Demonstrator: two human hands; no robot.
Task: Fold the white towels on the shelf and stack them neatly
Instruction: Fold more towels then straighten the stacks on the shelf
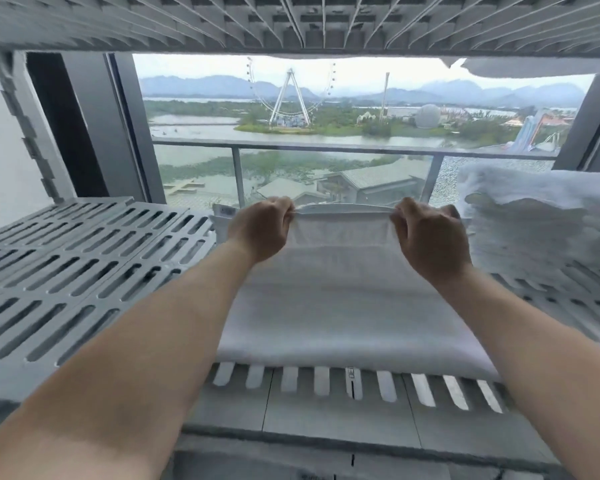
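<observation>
Here, towel (340, 299) lengthwise toward window (326, 116); left hand (260, 230), right hand (430, 237) grip pinching far corners.

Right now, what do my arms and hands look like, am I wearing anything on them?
Both hands are bare: the left hand and right hand wear no gloves, and no watch or bracelet shows at either wrist. The left forearm and right forearm are uncovered down to the frame's edge; no sleeve is in view.
</observation>
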